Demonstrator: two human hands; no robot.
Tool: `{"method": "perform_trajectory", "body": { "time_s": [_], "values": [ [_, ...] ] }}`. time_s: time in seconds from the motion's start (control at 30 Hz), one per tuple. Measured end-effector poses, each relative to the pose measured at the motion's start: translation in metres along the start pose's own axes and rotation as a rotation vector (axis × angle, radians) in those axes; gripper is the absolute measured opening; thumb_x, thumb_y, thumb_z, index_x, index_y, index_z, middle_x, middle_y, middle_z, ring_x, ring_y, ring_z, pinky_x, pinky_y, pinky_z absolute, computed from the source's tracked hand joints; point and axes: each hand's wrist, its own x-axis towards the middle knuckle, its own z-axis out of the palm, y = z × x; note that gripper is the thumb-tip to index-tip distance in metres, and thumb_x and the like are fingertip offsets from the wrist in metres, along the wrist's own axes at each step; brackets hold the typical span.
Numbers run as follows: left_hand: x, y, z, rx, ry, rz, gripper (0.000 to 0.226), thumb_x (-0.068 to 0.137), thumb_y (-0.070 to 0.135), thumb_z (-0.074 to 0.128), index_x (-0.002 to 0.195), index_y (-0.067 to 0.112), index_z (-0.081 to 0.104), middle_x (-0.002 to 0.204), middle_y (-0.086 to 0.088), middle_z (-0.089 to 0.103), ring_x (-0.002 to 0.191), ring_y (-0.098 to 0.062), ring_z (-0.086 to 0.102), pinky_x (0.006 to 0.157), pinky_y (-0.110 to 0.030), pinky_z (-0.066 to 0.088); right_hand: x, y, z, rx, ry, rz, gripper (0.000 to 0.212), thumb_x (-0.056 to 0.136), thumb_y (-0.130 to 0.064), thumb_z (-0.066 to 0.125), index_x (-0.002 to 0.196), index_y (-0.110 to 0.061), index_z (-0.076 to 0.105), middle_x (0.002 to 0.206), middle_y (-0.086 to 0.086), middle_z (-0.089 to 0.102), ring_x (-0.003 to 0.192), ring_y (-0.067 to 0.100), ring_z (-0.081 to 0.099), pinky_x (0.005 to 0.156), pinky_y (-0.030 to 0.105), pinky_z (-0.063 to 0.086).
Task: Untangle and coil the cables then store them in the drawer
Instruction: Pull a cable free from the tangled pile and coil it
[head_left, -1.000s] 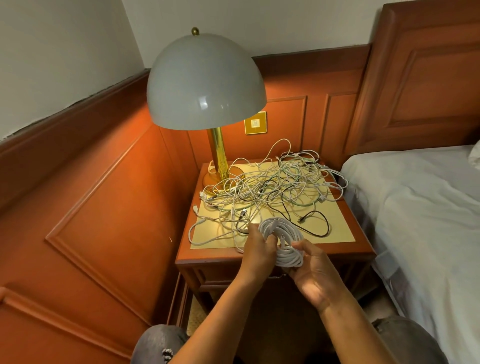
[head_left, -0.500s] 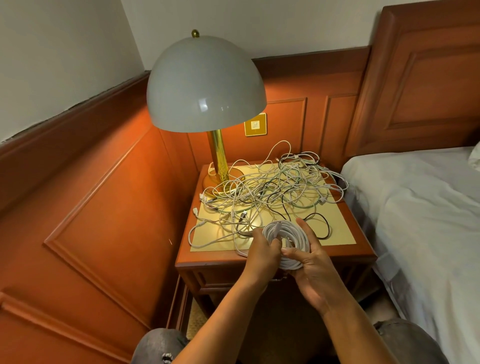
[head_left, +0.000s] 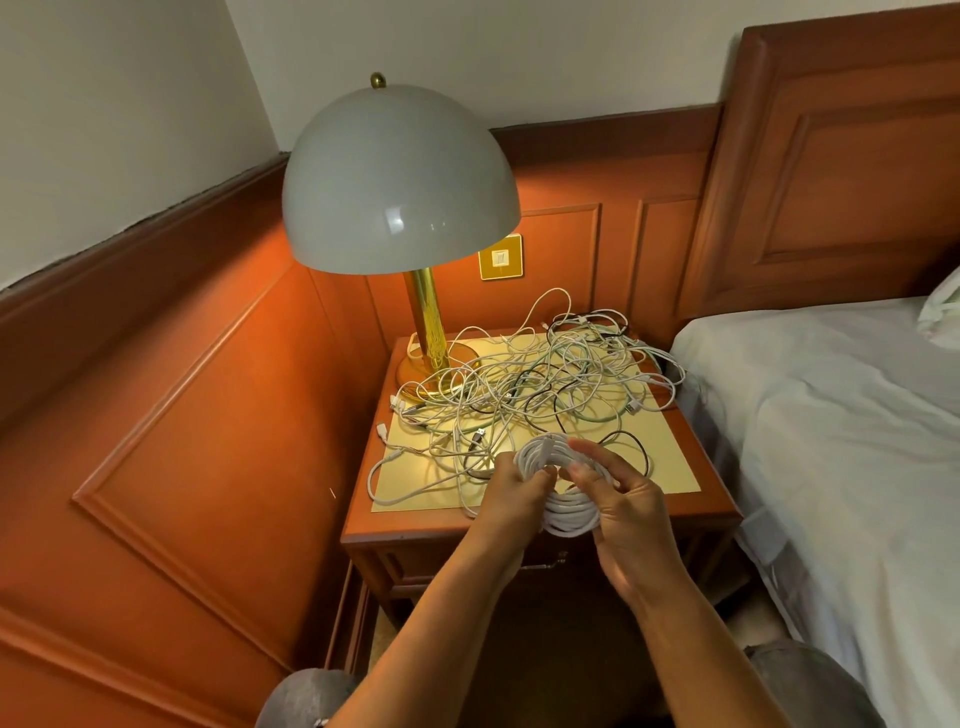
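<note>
A white cable wound into a coil (head_left: 569, 512) sits between both my hands, above the front edge of the nightstand (head_left: 415, 530). My left hand (head_left: 517, 486) grips the coil's left side. My right hand (head_left: 621, 512) holds its right side, with the fingers curled over the top loops. Behind them a tangle of white, black and green cables (head_left: 535, 389) spreads over the nightstand top. The drawer front (head_left: 395, 564) under the top is shut and partly hidden by my arms.
A brass lamp with a grey dome shade (head_left: 400, 182) stands at the nightstand's back left. A bed with white sheets (head_left: 841, 441) borders the right side. Wood panelling (head_left: 182, 441) closes the left and back. My knees show at the bottom.
My hands have lifted the coil a little up and forward. My right fingers have moved from under the coil to over its top loops.
</note>
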Motion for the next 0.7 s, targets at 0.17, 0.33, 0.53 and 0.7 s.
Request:
{"method": "perform_trajectory", "body": {
  "time_s": [0.17,0.33,0.53,0.7],
  "values": [
    [-0.002,0.004,-0.002,0.03,0.12,0.054,0.011,0.096,0.011,0.053,0.102,0.018,0.045,0.099,-0.012,0.058,0.087,-0.023,0.06,0.076,-0.041,0.052,0.003,-0.003,0.003,-0.415,0.124,-0.194,0.017,0.086,-0.018,0.068,0.091,-0.033,0.073,0.15,-0.001,0.044,0.139,0.016,0.039,0.089,0.023,0.05],
    [0.0,0.009,-0.026,0.077,0.21,0.143,0.015,0.098,0.01,0.051,0.107,0.016,0.041,0.096,-0.01,0.057,0.079,-0.019,0.06,0.068,-0.034,0.051,0.007,-0.013,-0.009,-0.739,0.068,-0.296,0.02,0.089,-0.009,0.066,0.082,-0.027,0.072,0.142,-0.008,0.047,0.13,0.009,0.041,0.099,0.032,0.044],
    [-0.005,0.007,-0.028,0.119,0.218,0.217,0.019,0.097,0.007,0.052,0.106,0.018,0.041,0.092,-0.005,0.057,0.079,-0.017,0.061,0.072,-0.039,0.054,0.01,-0.02,0.023,-0.863,-0.053,-0.37,0.016,0.092,-0.017,0.065,0.105,-0.013,0.073,0.099,-0.003,0.069,0.092,0.007,0.063,0.073,0.012,0.047],
    [-0.008,0.006,-0.03,0.099,0.22,0.26,0.02,0.097,0.01,0.054,0.111,0.015,0.041,0.095,-0.007,0.06,0.079,-0.014,0.062,0.067,-0.03,0.053,0.015,-0.023,0.033,-1.04,-0.075,-0.411,0.02,0.094,-0.012,0.061,0.111,-0.012,0.071,0.105,0.003,0.067,0.087,0.006,0.058,0.068,0.004,0.04]
  ]
}}
